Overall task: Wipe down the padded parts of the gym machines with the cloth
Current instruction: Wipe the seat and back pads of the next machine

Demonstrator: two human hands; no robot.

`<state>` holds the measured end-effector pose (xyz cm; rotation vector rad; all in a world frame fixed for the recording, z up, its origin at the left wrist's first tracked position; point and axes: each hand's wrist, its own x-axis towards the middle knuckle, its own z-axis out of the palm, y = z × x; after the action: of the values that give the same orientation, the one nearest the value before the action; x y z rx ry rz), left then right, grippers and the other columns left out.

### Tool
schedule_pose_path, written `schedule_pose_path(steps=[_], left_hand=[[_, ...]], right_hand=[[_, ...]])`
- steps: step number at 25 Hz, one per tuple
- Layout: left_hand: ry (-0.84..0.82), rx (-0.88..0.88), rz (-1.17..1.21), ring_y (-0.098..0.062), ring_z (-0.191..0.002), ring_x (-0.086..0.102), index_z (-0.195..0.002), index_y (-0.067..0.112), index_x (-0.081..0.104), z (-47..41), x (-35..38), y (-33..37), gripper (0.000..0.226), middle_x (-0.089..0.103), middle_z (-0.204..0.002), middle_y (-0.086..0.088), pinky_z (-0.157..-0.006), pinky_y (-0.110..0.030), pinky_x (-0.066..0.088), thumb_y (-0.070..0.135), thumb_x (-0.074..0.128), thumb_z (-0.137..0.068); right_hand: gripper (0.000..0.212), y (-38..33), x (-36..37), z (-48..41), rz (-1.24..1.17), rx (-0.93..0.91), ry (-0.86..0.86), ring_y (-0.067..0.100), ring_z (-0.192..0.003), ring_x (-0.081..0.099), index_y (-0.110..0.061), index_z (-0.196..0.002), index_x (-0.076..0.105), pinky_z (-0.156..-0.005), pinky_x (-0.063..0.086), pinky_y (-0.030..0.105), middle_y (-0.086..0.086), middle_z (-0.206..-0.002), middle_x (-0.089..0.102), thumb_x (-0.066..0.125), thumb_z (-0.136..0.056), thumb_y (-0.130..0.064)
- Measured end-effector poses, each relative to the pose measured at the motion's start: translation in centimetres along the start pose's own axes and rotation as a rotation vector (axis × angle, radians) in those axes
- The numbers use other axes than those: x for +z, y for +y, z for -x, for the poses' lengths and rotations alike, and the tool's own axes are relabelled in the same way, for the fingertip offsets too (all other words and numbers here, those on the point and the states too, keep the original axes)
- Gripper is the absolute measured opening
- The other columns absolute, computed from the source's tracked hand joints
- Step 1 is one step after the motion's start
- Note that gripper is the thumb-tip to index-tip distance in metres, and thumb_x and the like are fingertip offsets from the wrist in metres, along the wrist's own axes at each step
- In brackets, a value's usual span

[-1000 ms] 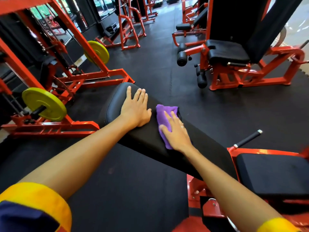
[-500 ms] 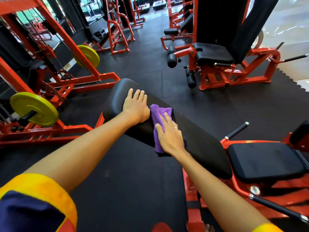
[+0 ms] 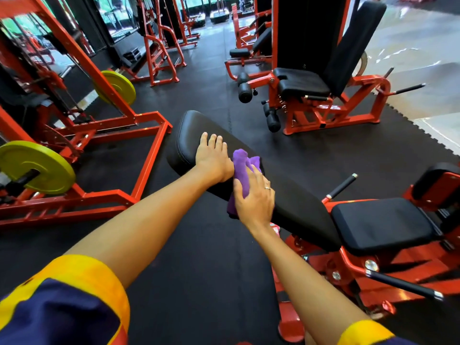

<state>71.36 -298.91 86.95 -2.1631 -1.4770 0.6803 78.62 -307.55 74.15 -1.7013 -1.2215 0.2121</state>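
1. A person leans over a black padded bench (image 3: 301, 210) in a gym of orange-framed machines. The left hand (image 3: 212, 159) lies flat near the pad's rounded far end, its fingers (image 3: 211, 143) straight and close together, holding nothing.
2. The right hand (image 3: 255, 197), a ring (image 3: 267, 188) on one finger, presses a bunched purple cloth (image 3: 241, 168) onto the middle of the pad. Its fingers (image 3: 256, 174) curl over the cloth and the thumb closes against the cloth's near side. The cloth touches the left hand's thumb side and hangs over the pad's near edge.
3. The step in hand appears to be wiping this long back pad, with the left hand bracing it.
4. The next move likely calls for the left hand to lift clear so the cloth can reach the far end, then a pass toward the separate seat pad (image 3: 380, 225) to the right.
5. The black pads of the leg extension machine (image 3: 306, 83) across the floor mat presumably come later.
6. Hard to tell: how much of the pad is already clean, since the black vinyl shows no streaks or damp.
7. Hidden or cut off: the cloth's part under the palm, the bench's underframe behind the arms, and the rack with yellow weight plates (image 3: 34, 168) at the left edge.
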Motion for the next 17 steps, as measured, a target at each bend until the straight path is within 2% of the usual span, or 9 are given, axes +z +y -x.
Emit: schedule_pose_path(steps=[2, 5, 6, 7, 9, 11, 13, 15, 17], left_hand=[[0.003, 0.002, -0.012, -0.029, -0.157, -0.004, -0.162, 0.007, 0.005, 0.2, 0.0, 0.1, 0.062, -0.002, -0.17, -0.011, -0.125, -0.051, -0.008, 0.037, 0.013, -0.108], [-0.005, 0.001, -0.022, -0.029, -0.157, -0.004, -0.162, 0.007, 0.005, 0.3, -0.2, 0.3, 0.063, -0.001, -0.17, -0.012, -0.125, -0.052, -0.008, 0.038, 0.012, -0.107], [-0.007, -0.001, -0.02, -0.029, -0.157, -0.004, -0.162, 0.007, 0.005, 0.4, -0.2, 0.3, 0.063, -0.001, -0.17, -0.012, -0.125, -0.053, -0.008, 0.038, 0.011, -0.107], [-0.01, 0.0, -0.018, -0.029, -0.157, -0.004, -0.162, 0.007, 0.005, 0.4, -0.2, 0.3, 0.063, -0.001, -0.17, -0.012, -0.125, -0.053, -0.008, 0.038, 0.011, -0.107], [-0.006, -0.001, -0.023, -0.029, -0.157, -0.003, -0.162, 0.007, 0.005, 0.6, -0.2, 0.3, 0.064, 0.0, -0.17, -0.012, -0.125, -0.053, -0.008, 0.039, 0.009, -0.107], [0.005, 0.012, -0.022, -0.029, -0.157, -0.003, -0.162, 0.007, 0.005, 0.9, -0.1, 0.3, 0.066, 0.0, -0.17, -0.012, -0.124, -0.053, -0.008, 0.043, 0.007, -0.106], [0.013, 0.02, -0.017, -0.029, -0.157, -0.002, -0.162, 0.007, 0.006, 1.3, 0.0, 0.5, 0.064, 0.001, -0.17, -0.012, -0.125, -0.053, -0.007, 0.04, 0.007, -0.107], [0.029, 0.014, -0.013, -0.028, -0.157, 0.0, -0.162, 0.006, 0.008, 1.5, 0.1, 0.5, 0.062, 0.003, -0.17, -0.012, -0.125, -0.053, -0.006, 0.036, 0.011, -0.107], [0.043, 0.014, -0.01, -0.028, -0.157, 0.002, -0.162, 0.006, 0.01, 1.7, 0.1, 0.5, 0.062, 0.005, -0.17, -0.012, -0.125, -0.053, -0.006, 0.036, 0.013, -0.107]], right_hand=[[0.062, 3.5, -0.4, 0.3, 0.096, 0.071, 0.009, 0.026, -0.133, 0.051, -0.03, -0.145, 0.054, -0.103, 0.043, 0.045, -0.007, -0.152, 0.051, 0.04, -0.093, -0.061], [0.071, 5.2, -1.0, 0.3, -0.021, 0.459, 0.024, 0.028, -0.136, 0.046, -0.028, -0.146, 0.053, -0.111, 0.035, 0.044, -0.005, -0.151, 0.052, 0.035, -0.088, -0.066], [0.07, 4.2, -0.8, 0.2, -0.08, 0.518, 0.075, 0.03, -0.135, 0.048, -0.025, -0.142, 0.057, -0.111, 0.034, 0.044, 0.0, -0.146, 0.058, 0.036, -0.088, -0.064], [0.066, 2.4, -0.4, 0.2, -0.121, 0.5, 0.14, 0.031, -0.131, 0.051, -0.023, -0.136, 0.062, -0.109, 0.034, 0.044, 0.002, -0.139, 0.063, 0.037, -0.089, -0.061], [0.057, -1.4, 0.8, 0.6, -0.121, 0.301, 0.221, 0.028, -0.127, 0.056, -0.021, -0.127, 0.069, -0.108, 0.036, 0.045, 0.0, -0.134, 0.067, 0.039, -0.092, -0.054], [0.053, -2.8, 1.6, 1.5, -0.075, 0.13, 0.174, 0.026, -0.131, 0.051, -0.019, -0.131, 0.065, -0.111, 0.034, 0.048, -0.001, -0.141, 0.06, 0.039, -0.097, -0.05], [0.055, -0.5, 1.3, 2.4, 0.05, 0.019, 0.105, 0.027, -0.136, 0.047, -0.023, -0.142, 0.055, -0.111, 0.034, 0.047, -0.002, -0.151, 0.05, 0.04, -0.099, -0.055], [0.063, 3.9, 0.3, 2.8, 0.224, -0.068, 0.039, 0.03, -0.136, 0.046, -0.028, -0.15, 0.043, -0.105, 0.041, 0.046, -0.002, -0.157, 0.042, 0.042, -0.097, -0.063], [0.07, 7.6, -0.9, 3.0, 0.315, -0.056, -0.045, 0.033, -0.135, 0.045, -0.03, -0.153, 0.038, -0.1, 0.047, 0.046, -0.002, -0.16, 0.037, 0.039, -0.095, -0.07]])
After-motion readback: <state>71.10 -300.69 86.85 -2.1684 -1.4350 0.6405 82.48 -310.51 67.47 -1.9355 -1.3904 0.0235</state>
